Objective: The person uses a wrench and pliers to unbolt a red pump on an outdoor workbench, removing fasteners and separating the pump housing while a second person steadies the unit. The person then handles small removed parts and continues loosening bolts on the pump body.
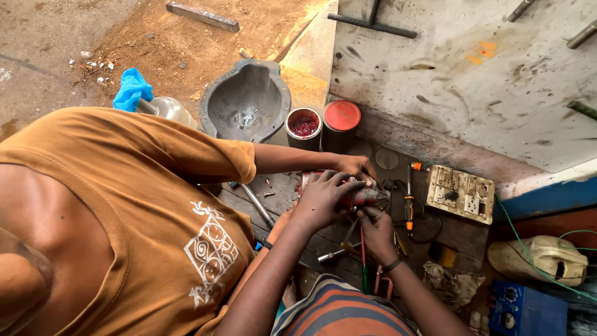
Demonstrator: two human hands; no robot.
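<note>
Switchboard, screwdriver, paint tins around the crowded motor

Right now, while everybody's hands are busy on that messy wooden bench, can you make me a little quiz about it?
1. True or false: the round red lid sits on a tin beside the open metal tin with red contents.
2. What does the person's left hand grip? A) a blue cloth B) the small red metal device C) the grey metal bowl
3. Fill in: the grimy white socket board lies right of the ____-handled screwdriver.

Key: 1 true; 2 B; 3 orange.
</note>
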